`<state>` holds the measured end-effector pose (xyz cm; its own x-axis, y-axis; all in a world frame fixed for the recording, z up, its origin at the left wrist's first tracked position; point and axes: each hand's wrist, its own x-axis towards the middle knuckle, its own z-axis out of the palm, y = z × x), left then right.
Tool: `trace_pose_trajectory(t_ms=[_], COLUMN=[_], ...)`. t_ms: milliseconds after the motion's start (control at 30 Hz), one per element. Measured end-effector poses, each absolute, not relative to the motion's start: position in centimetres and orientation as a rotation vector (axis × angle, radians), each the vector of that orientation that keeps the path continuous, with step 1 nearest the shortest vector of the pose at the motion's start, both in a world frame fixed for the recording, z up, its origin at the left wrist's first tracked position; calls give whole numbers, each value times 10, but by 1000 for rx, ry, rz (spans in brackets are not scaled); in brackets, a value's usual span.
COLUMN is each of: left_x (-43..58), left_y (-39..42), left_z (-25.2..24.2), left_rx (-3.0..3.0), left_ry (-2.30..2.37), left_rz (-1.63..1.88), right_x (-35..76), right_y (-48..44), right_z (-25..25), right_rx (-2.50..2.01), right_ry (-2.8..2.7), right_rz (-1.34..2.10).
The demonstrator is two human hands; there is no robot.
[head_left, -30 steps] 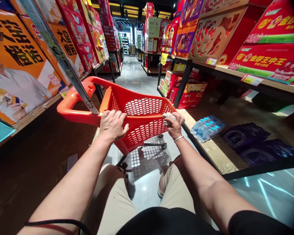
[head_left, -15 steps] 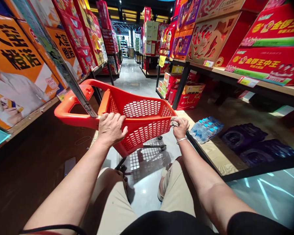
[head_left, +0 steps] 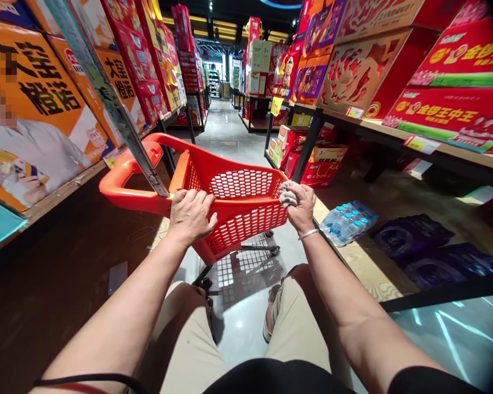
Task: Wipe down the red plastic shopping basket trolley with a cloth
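An orange plastic shopping cart [head_left: 238,208] with a perforated basket stands tilted in the aisle in front of me. My left hand [head_left: 192,214] is closed over the near rim of the basket, beside its thick handle [head_left: 125,189]. My right hand [head_left: 299,207] is closed on a crumpled grey-white cloth [head_left: 286,195] and presses it against the right corner of the cart's rim. A bracelet sits on that wrist. My legs in beige trousers show below.
Shelves of orange and red gift boxes [head_left: 57,104] line the left; red boxes [head_left: 447,104] fill the right shelf. A pack of water bottles [head_left: 347,221] and dark wrapped packs [head_left: 413,238] lie on the low right shelf. The glossy aisle floor [head_left: 225,126] runs ahead.
My right hand with the cloth has slid along the cart's right rim, now slightly higher at the corner. The left hand keeps its grip; the view shifted a little.
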<state>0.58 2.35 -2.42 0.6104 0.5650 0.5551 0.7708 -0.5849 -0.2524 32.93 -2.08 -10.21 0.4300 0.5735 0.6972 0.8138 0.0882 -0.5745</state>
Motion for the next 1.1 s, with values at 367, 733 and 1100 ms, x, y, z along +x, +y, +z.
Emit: trace_pose_trajectory(t_ms=[367, 733, 1100], left_x=[4, 12, 16], left_y=[27, 40, 78], left_z=[-25, -27, -34], left_rx=[-2392, -2390, -2498], left_ry=[-1028, -1025, -1176], left_rz=[-563, -612, -466], right_x=[162, 404, 387], right_y=[5, 13, 12], right_z=[-40, -78, -113], right_rx=[-1423, -1925, -1879], right_ry=[-1879, -1764, -1536], right_rz=[-191, -100, -121])
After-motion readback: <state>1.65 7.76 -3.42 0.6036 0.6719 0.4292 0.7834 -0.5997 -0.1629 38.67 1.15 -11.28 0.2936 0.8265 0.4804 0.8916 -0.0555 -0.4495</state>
